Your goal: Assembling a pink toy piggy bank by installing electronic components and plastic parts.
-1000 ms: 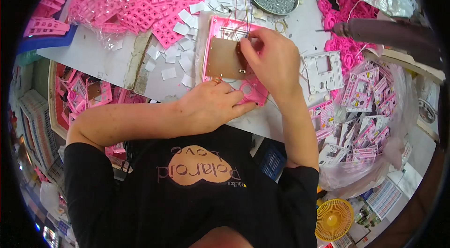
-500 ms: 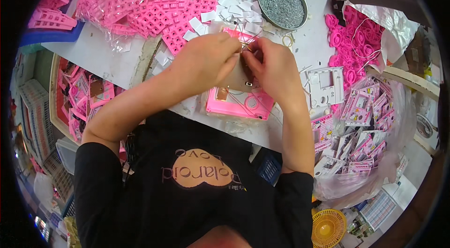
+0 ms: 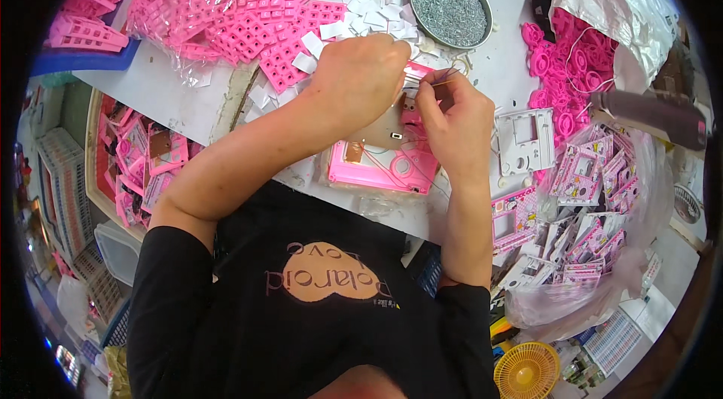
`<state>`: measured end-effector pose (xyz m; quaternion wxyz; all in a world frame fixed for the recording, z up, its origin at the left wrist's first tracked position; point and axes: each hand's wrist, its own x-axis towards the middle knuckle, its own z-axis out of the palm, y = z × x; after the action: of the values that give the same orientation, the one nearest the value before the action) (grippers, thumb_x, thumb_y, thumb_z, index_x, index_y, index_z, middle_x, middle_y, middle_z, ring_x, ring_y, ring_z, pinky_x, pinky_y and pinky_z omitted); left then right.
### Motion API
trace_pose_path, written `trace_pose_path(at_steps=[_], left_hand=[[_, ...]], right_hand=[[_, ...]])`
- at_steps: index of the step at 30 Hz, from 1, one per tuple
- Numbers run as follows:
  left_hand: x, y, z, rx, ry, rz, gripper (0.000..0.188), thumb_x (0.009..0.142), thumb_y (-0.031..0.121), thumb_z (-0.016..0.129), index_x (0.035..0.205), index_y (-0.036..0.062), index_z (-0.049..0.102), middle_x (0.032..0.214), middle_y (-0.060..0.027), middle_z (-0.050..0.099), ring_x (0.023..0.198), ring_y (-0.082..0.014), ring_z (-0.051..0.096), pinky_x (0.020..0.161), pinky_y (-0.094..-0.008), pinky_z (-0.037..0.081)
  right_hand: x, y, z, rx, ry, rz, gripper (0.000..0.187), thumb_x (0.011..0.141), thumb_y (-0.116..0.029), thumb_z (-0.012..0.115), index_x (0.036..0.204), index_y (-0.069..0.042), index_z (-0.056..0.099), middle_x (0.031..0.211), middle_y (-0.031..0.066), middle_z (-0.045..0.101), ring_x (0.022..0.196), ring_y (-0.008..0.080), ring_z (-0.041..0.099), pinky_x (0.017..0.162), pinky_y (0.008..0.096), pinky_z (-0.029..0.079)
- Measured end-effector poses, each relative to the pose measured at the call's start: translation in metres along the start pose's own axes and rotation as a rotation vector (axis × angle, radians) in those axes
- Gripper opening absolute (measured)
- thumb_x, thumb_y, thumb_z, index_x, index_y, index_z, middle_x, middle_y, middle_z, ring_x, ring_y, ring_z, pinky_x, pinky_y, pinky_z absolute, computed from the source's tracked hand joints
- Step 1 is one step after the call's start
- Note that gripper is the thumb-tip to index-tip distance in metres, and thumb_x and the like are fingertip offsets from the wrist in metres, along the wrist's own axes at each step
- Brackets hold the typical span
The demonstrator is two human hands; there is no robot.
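Note:
A pink plastic casing (image 3: 354,171) lies on the table in front of me, with a brown circuit board (image 3: 376,132) on it. My left hand (image 3: 360,84) is closed over the casing's far left part; its fingertips and whatever they hold are hidden. Thin wires (image 3: 449,81) are pinched between the thumb and fingers of my right hand (image 3: 457,116), above the casing's right side. Between the hands, a small pink part (image 3: 411,109) shows on the board. More thin wires loop across the casing's near half, by a ring-shaped moulding.
Pink keypad pieces (image 3: 260,15), white paper slips (image 3: 361,3) and a round dish of screws (image 3: 450,7) lie beyond. At right are a white frame (image 3: 525,141), pink ring parts (image 3: 565,71), a dark pen-shaped tool (image 3: 651,114) and a bag of printed panels (image 3: 587,188). A crate (image 3: 90,150) stands left.
My hands have drawn apart slightly, the right one shifting right with the wires and the left one rising a little. The dark tool has swung down at the right.

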<state>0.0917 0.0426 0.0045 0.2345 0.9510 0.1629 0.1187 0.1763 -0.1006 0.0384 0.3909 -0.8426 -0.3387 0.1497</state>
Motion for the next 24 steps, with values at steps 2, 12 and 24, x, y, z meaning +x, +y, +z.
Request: trace_pose_path(at_steps=[2,12,24], left_hand=[[-0.002,-0.004,0.005,-0.007,0.050,-0.011,0.019,0.085,0.024,0.071,0.091,0.0059,0.069,0.081,-0.0105,0.066,0.077,-0.0323,0.067,0.064,-0.0421,0.052],[-0.045,-0.022,-0.006,-0.546,0.229,-0.063,0.010,0.082,0.003,0.071,0.089,0.0036,0.064,0.072,-0.0024,0.054,0.060,-0.0106,0.048,0.055,-0.0271,0.038],[-0.042,-0.037,0.004,-0.546,0.313,0.247,0.019,0.079,-0.007,0.071,0.092,0.0032,0.063,0.100,-0.0085,0.068,0.072,-0.0122,0.063,0.055,-0.0248,0.048]], right_hand=[[0.002,0.001,0.000,0.018,-0.003,0.009,0.016,0.090,-0.015,0.065,0.085,0.000,0.069,0.066,0.0127,0.070,0.058,0.0254,0.069,0.059,0.0348,0.053],[0.030,-0.007,0.021,-0.294,-0.159,-0.134,0.022,0.086,-0.024,0.069,0.084,-0.003,0.075,0.075,0.0176,0.072,0.072,0.0367,0.070,0.069,0.0461,0.056],[0.039,-0.003,0.030,-0.138,-0.253,-0.019,0.030,0.080,-0.029,0.077,0.084,0.000,0.076,0.076,0.0197,0.071,0.076,0.0366,0.071,0.072,0.0446,0.056]])
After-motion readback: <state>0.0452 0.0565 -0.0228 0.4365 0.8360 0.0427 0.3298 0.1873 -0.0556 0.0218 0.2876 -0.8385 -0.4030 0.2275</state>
